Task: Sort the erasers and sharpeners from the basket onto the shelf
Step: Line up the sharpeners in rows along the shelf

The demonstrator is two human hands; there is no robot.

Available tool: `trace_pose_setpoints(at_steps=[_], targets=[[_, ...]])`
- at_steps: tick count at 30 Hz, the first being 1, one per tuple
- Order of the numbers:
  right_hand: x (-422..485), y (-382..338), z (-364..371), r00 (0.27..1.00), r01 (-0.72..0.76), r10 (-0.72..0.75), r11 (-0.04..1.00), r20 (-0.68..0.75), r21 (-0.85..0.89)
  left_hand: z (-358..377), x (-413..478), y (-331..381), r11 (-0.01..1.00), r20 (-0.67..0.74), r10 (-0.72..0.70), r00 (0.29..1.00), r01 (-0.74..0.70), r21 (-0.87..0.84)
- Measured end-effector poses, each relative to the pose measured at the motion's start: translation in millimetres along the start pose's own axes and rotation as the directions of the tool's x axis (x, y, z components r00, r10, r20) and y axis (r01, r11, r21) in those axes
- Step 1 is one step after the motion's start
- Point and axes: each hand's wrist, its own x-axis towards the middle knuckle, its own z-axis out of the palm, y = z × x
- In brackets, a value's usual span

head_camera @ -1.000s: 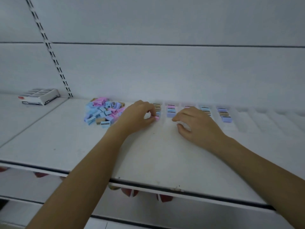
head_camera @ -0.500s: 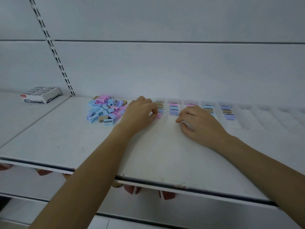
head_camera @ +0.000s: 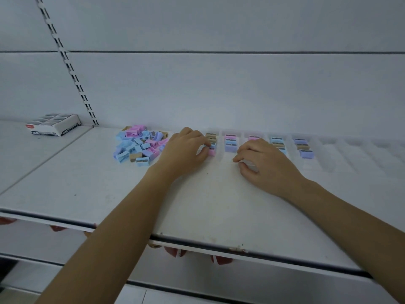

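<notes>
A loose pile of small sharpeners (head_camera: 140, 148) in blue, pink, purple and tan lies on the white shelf (head_camera: 87, 189) at the back left. Right of it, short rows of sharpeners sit in the slots of a clear divider tray (head_camera: 328, 159). My left hand (head_camera: 186, 150) pinches a pink sharpener (head_camera: 211, 152) at the front of the leftmost row. My right hand (head_camera: 263, 163) rests on the shelf in front of the middle rows, with its fingers curled on the tray's clear front edge. No basket is in view.
A white box of erasers (head_camera: 54, 125) stands on the neighbouring shelf at far left. The tray's slots at the far right hold nothing. A slotted upright runs up the back wall. Red items show under the shelf's front edge (head_camera: 197, 242).
My left hand has slid the pink sharpener a little further into the front of the leftmost row. My right hand has stayed in place.
</notes>
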Motion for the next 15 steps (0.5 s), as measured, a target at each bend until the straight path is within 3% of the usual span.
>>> trace_pose_setpoints(at_steps=[8,13,15], targets=[[1.1,0.3,-2.2,0.995,-0.063,0.067,0.996,-0.075,0.059,-1.2,-1.0,-1.6,0.999,-0.083,-0.019,0.996,0.016,-0.04],[13.2,-7.6,-11.5,0.999,-0.012,0.014,0.999,-0.036,0.053,-25.5,-0.5,-17.7,0.981,-0.219,-0.175,0.96,0.152,-0.117],[20.8,-19.9,-11.8,1.0,0.004,-0.004,0.999,0.003,0.039,-39.3,-4.8,-36.9,0.978,-0.2,-0.198,0.96,0.18,-0.106]])
